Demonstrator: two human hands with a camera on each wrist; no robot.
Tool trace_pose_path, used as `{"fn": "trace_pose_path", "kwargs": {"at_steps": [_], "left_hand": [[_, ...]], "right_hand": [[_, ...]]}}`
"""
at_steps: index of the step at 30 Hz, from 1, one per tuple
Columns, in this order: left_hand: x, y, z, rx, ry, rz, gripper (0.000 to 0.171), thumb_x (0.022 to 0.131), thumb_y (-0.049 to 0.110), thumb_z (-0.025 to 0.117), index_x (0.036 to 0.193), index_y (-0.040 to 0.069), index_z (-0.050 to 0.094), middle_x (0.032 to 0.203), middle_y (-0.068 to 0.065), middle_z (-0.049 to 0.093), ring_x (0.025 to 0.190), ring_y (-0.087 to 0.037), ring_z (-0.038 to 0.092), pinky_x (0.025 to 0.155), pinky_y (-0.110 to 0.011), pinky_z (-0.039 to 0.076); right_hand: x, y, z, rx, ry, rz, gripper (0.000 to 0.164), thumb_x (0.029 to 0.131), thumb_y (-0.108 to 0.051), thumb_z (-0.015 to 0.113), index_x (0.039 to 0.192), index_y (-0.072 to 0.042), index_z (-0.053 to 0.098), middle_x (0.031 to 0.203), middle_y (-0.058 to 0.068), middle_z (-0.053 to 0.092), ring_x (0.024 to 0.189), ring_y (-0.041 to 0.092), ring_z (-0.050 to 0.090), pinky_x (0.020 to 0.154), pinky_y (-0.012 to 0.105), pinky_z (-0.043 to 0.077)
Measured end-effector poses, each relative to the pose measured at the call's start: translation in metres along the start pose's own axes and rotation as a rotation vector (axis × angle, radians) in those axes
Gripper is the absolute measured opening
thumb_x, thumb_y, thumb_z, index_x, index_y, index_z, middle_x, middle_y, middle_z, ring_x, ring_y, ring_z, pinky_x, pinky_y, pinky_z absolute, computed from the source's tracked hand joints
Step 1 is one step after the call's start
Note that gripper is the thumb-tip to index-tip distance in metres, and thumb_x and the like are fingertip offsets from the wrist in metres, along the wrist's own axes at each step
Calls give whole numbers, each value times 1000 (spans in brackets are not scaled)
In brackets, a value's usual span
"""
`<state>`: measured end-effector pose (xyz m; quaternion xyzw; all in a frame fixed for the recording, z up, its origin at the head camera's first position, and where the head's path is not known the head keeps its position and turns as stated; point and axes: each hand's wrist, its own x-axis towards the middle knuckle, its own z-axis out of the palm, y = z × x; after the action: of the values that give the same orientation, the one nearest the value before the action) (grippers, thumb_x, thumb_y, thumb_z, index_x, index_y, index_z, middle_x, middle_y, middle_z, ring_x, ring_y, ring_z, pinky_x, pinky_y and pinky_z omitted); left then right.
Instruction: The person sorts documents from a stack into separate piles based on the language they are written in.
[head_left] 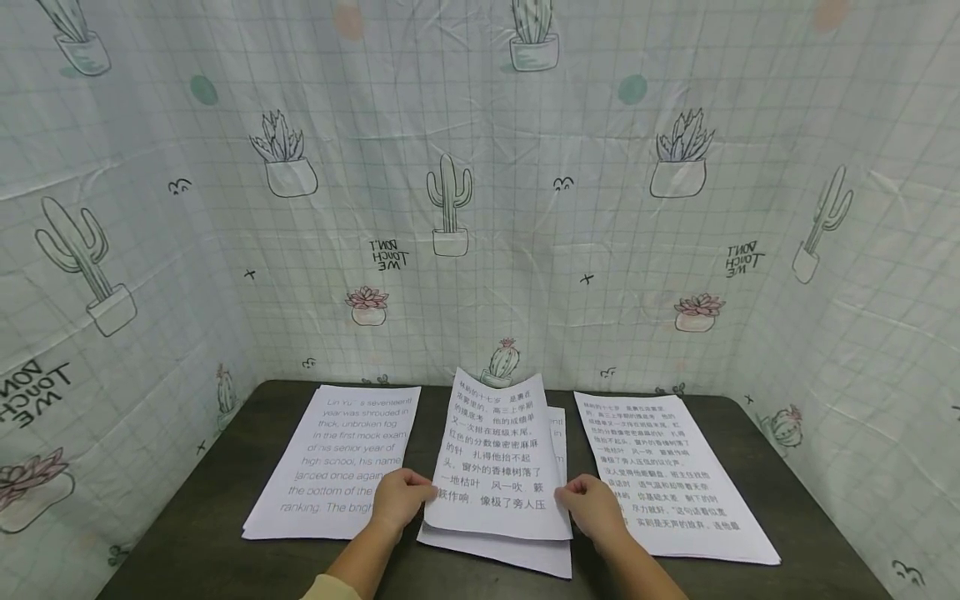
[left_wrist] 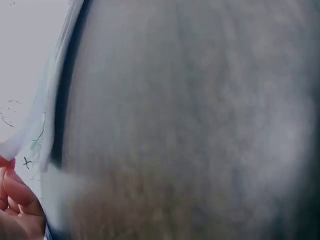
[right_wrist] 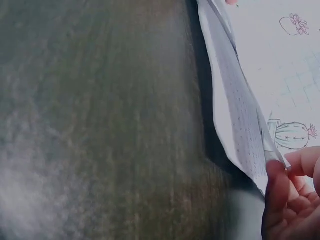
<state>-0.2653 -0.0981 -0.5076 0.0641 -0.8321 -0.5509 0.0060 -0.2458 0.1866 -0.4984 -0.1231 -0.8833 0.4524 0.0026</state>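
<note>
A printed sheet of paper (head_left: 495, 467) with large Chinese text is held up at the middle of the table, its upper edge bowed. My left hand (head_left: 401, 502) pinches its left edge near the bottom. On the opposite edge, the thumb and fingers of my right hand (head_left: 596, 507) pinch it, and the right wrist view shows this grip on the paper (right_wrist: 240, 115) closely. Beneath it lies another sheet (head_left: 525, 557), mostly covered, with a bit of print at its right side. Only part of the left hand (left_wrist: 20, 202) shows in the left wrist view.
A paper stack (head_left: 337, 467) with English text lies at the left, partly behind my left hand. Another stack (head_left: 675, 475), with Chinese text, lies at the right. Both rest on the dark table (head_left: 217, 467). Behind and beside it hangs a cactus-print curtain (head_left: 480, 208).
</note>
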Motion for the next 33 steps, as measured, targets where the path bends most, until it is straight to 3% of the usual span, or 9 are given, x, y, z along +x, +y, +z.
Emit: {"fn": "trace_pose_path", "kwargs": {"at_steps": [4, 9, 15, 19, 24, 33], "left_hand": [[2, -1, 0, -71, -11, -9, 14, 77, 8, 71, 85, -3, 67, 79, -7, 63, 69, -15, 55, 58, -26, 46], [5, -5, -2, -270, -99, -57, 25, 84, 7, 65, 103, -9, 61, 86, -6, 62, 72, -12, 58, 62, -26, 53], [9, -8, -8, -478, -240, -70, 57, 83, -5, 54, 138, -12, 42, 118, -23, 64, 86, -13, 65, 73, -29, 57], [10, -8, -12, -519, -343, -46, 73, 78, -9, 52, 148, -8, 30, 135, -30, 55, 95, -16, 68, 78, -31, 58], [11, -3, -17, -559, -469, -17, 80, 77, -9, 51, 152, -5, 22, 139, -29, 52, 101, -18, 68, 81, -32, 58], [14, 11, -18, -629, -522, 27, 81, 79, -9, 48, 154, -2, 18, 139, -26, 53, 99, -14, 67, 79, -28, 56]], "right_hand": [[3, 2, 1, 87, -33, 23, 19, 90, -15, 60, 95, 3, 60, 80, 9, 57, 68, 18, 53, 55, 29, 47], [6, 2, -1, 250, -108, 57, 32, 95, -13, 55, 120, 8, 53, 102, 18, 63, 82, 18, 63, 67, 34, 57], [6, 0, -6, 438, -181, 56, 54, 90, 0, 48, 143, 7, 38, 119, 26, 62, 93, 22, 67, 79, 40, 58], [4, 0, -10, 462, -192, 53, 58, 88, 5, 48, 145, 5, 38, 113, 22, 66, 93, 23, 68, 79, 41, 58], [1, -2, -18, 457, -195, 49, 58, 88, 5, 48, 146, 3, 39, 107, 16, 68, 88, 21, 67, 74, 36, 57], [-2, -15, -38, 457, -197, -3, 56, 92, 3, 47, 147, 3, 37, 114, 19, 65, 93, 19, 67, 76, 33, 57]]}}
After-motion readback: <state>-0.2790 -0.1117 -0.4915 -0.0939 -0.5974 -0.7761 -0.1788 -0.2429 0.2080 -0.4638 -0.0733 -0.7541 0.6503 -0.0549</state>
